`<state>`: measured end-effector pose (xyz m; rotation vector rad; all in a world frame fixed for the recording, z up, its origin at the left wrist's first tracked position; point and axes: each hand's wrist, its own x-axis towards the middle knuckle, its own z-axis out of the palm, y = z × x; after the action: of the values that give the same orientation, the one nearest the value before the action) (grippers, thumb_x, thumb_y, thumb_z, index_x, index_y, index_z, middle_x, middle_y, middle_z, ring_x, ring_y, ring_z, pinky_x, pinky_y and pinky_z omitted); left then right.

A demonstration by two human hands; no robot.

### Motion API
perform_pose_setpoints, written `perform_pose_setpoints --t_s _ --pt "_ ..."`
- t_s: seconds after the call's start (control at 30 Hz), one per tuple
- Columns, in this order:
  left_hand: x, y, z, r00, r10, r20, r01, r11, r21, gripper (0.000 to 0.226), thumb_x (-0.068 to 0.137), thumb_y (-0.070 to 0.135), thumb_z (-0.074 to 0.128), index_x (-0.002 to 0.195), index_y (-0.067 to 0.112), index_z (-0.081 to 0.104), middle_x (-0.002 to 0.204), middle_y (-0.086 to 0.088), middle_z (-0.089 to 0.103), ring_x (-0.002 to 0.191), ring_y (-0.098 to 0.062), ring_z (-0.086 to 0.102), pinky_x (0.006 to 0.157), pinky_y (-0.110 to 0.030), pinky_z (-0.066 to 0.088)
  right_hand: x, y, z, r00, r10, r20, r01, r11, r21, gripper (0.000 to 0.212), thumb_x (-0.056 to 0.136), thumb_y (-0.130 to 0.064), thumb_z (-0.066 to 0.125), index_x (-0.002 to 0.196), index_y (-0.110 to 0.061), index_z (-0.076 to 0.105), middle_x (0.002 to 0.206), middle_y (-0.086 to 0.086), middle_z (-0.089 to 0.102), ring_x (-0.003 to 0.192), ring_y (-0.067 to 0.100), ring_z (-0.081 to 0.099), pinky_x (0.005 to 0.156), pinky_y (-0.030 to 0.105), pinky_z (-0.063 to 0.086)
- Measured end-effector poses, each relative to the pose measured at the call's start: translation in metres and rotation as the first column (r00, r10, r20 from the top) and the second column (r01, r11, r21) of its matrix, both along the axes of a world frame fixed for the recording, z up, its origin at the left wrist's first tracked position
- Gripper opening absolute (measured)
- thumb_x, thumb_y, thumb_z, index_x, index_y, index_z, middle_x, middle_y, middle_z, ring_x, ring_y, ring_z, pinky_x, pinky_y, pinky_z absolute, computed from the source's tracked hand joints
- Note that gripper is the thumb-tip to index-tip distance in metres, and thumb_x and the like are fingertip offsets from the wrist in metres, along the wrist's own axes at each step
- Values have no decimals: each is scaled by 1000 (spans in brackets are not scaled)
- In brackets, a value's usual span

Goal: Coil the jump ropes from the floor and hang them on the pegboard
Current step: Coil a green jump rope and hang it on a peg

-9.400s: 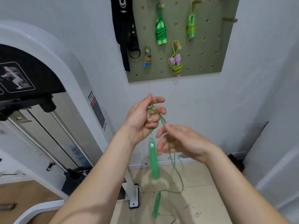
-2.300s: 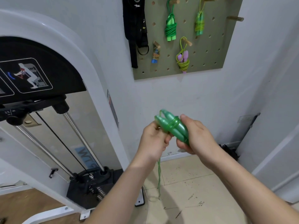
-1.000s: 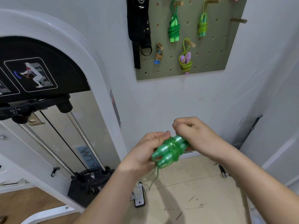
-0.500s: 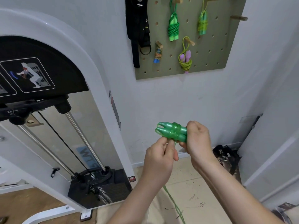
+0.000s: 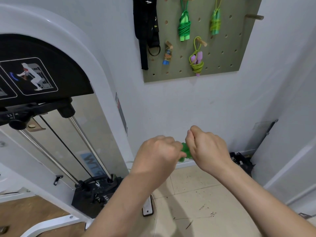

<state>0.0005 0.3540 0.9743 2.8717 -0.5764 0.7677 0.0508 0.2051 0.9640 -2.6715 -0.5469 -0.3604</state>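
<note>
A translucent green jump rope [image 5: 185, 151], wound around its own handles, sits between my two hands at waist height; only a small patch shows. My left hand [image 5: 158, 157] and my right hand [image 5: 206, 149] are both closed on it, knuckles toward the camera. Up on the wall hangs the olive pegboard [image 5: 227, 53]. Coiled ropes hang on its pegs: a bright green rope [image 5: 184, 28], a yellow-green one with teal handles [image 5: 215, 24], a lime rope with purple handles [image 5: 196, 63] and a small blue-handled one [image 5: 167, 56]. A bare wooden peg [image 5: 254, 17] sticks out at the upper right.
A white cable weight machine [image 5: 56, 127] fills the left side, its black weight stack [image 5: 97, 194] on the floor. A black strap [image 5: 147, 29] hangs beside the pegboard. A black object [image 5: 239, 161] lies by the wall at the right. The tiled floor [image 5: 196, 199] is littered with small debris.
My hands have dropped lower and closed over the wound bundle, hiding most of it. The loose green tail that hung to the floor half a second ago is out of sight.
</note>
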Motion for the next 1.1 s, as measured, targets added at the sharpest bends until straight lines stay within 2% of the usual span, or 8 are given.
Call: perform_pose_setpoints --t_s 0.1,0.17,0.33,0.43,0.57,0.67,0.9,1.1 --pt "8 12 10 995 -35 -89 29 997 -70 40 83 49 48 63 21 68 57 6 58 56 -16 55 49 -28 48 -6 -1 14 980 187 -69 -189 981 -36 29 97 -37 26 73 -22 31 55 -3 39 59 29 39 56 36 26" --pt "6 19 21 944 -140 -298 40 946 -320 26 84 43 60 73 25 75 68 8 66 67 -9 60 63 -31 50 -7 -5 22 945 292 -148 -284 956 76 32 96 -37 29 67 -24 31 54 -3 40 58 23 40 56 37 28" --pt "7 24 24 676 -550 -491 -135 563 -816 8 82 12 71 75 12 73 61 9 68 58 -1 60 60 -13 46 -11 -8 41 825 493 -276 -405 857 320 38 98 -27 40 60 -23 35 53 -10 38 52 8 35 54 36 35" --pt "8 23 5 570 -714 -407 -248 323 -913 33 70 45 79 70 13 70 56 -3 52 50 -12 38 47 -24 21 -14 -2 47 761 565 -320 -385 789 478 41 99 -16 42 59 -21 36 53 -11 36 50 6 34 48 27 32" --pt "0 8 -8 615 -748 -249 -331 41 -943 34 71 44 76 65 11 71 60 -8 63 51 -17 58 49 -21 40 -17 5 48 680 607 -411 -178 680 711 38 99 -10 39 61 -17 36 54 -5 30 47 9 30 43 21 27" --pt "-3 -11 -12 728 -646 -230 -426 -162 -890 39 85 22 60 47 16 61 49 -2 51 38 -8 45 39 -16 34 -20 9 48 737 524 -427 3 629 777 33 97 -10 39 64 -12 38 53 -3 29 45 10 30 42 17 28" --pt "-3 -30 -7 917 -326 -228 -268 -81 -960 29 92 -7 36 103 8 57 51 -3 45 36 -7 34 36 -18 29 -19 23 25 755 357 -550 435 355 828 28 93 -13 37 65 -18 38 47 2 30 35 12 23 39 14 15" --pt "-5 -37 -29 885 -230 -405 -364 199 -910 20 101 13 38 82 11 46 48 2 42 45 -12 35 44 -23 31 -11 32 12 941 13 -339 300 435 849 27 90 -20 37 63 -17 35 59 1 36 56 16 37 53 35 37"
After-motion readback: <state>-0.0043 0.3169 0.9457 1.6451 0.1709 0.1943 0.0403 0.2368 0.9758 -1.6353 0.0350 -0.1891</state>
